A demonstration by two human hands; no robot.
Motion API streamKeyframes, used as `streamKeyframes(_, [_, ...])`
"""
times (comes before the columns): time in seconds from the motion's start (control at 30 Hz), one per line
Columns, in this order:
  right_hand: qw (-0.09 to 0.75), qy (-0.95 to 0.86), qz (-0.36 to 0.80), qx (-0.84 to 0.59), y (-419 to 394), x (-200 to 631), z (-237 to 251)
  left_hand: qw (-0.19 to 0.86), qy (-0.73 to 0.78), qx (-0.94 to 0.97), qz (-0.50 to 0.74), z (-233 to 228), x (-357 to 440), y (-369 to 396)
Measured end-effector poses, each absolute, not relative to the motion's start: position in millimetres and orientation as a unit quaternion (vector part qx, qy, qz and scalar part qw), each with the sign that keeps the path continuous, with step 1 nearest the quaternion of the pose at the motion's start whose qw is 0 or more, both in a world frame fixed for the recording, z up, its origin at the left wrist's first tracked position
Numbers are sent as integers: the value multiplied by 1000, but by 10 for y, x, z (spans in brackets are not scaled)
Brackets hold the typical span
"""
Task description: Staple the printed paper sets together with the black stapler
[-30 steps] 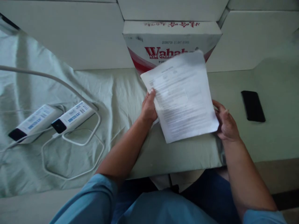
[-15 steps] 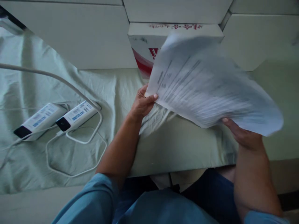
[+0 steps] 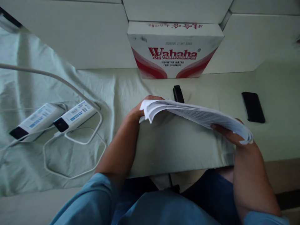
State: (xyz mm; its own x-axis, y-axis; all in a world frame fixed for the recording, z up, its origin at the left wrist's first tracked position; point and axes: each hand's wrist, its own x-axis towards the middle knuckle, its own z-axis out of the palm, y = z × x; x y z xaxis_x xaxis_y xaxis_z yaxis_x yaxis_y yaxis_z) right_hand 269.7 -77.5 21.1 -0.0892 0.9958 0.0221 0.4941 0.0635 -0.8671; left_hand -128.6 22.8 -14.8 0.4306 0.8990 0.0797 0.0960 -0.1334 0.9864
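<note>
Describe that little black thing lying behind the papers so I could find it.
Start at the Wahaha box against the back wall. Just in front of it, on the green cloth, lies a small black stapler. It is narrower than the flat black phone off to the right.

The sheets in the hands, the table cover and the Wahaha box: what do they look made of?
Sheets: thin white printed paper, matte; the stack sags between both hands. Cover: pale green woven cloth, judging by its wrinkles. Box: probably printed cardboard, with scuffed edges.
</note>
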Motion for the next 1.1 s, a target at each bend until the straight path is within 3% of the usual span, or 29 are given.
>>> streamKeyframes(0.2, [433, -561, 348, -613, -782, 2691, -65, 543, 405, 626, 385, -401, -1278, 323])
streamKeyframes(0.47, [432, -533, 457, -566, -787, 2691, -178, 605, 417, 549, 397, -366, -1228, 205])
streamKeyframes(0.63, [440, -575, 350, -595, -892, 2835, -94, 617, 372, 552, 420, -266, -1240, 203])
streamKeyframes(0.83, [489, -538, 348, -592, -882, 2764, -32, 531, 401, 651, 366, -256, -1211, 264])
streamKeyframes(1.0, [514, -507, 402, -564, -808, 2585, -31, 556, 431, 592, 393, -310, -1172, 228])
streamKeyframes(1.1, [459, -497, 471, -566, -821, 2634, -52, 612, 421, 555, 374, -365, -1204, 221])
